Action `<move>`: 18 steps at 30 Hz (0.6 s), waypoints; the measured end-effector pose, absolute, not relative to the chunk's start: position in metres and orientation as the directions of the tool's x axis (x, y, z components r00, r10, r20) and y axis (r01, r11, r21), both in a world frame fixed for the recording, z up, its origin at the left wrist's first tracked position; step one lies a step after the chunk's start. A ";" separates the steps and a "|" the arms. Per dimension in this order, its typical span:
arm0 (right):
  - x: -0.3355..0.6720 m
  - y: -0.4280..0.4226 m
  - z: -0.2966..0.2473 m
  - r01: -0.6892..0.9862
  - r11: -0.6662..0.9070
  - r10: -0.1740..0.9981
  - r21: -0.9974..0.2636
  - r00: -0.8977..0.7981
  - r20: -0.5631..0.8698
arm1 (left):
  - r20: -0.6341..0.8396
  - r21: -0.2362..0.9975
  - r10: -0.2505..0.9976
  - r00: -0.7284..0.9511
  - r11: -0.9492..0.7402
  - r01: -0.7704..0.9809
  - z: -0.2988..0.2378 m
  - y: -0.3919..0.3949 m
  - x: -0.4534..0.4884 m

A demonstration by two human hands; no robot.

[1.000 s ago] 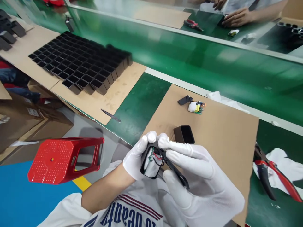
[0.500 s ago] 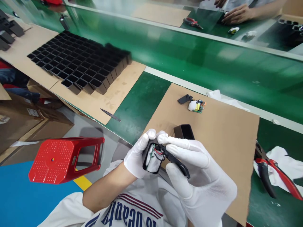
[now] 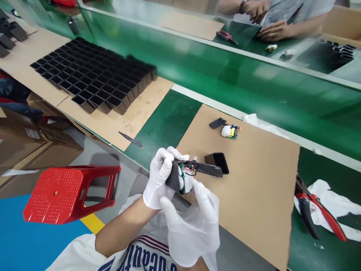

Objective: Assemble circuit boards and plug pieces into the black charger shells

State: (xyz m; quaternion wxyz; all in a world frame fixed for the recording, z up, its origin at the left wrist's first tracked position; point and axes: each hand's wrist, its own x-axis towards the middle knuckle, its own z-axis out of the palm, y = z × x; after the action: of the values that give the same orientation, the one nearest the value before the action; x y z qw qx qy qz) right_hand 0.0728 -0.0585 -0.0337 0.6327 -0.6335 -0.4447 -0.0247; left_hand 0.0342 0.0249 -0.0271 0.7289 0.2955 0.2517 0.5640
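We are holding a small black casing (image 3: 172, 180) in our gloved left hand (image 3: 158, 180), fingers wrapped around it, just above the near edge of the cardboard sheet (image 3: 254, 180) on the surface. A flat black lid (image 3: 207, 169), wired to the casing, is pointing right from it, long axis left to right. Our gloved right hand (image 3: 194, 224) is cupping the casing from below, fingers curled on it. An open black shell (image 3: 217, 161) is lying just beyond the lid.

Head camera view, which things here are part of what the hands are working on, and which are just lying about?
In hand:
left hand
right hand
black casing with wired board
open black shell
spare board and lid

Lying about:
red stool
red-handled cutters
tweezers
rows of black shells
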 end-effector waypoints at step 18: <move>0.162 -0.044 -0.044 0.780 0.067 0.928 -0.623 0.181 0.326 | 0.175 0.862 0.619 0.766 -0.473 0.184 -0.049 0.079 -0.017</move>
State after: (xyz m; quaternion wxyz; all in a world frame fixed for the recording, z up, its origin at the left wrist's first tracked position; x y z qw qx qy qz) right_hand 0.1621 -0.0439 -0.0441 0.3660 -0.6756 -0.6320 0.1013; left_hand -0.0167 0.0790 -0.0490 0.4520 0.8238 0.2437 0.2401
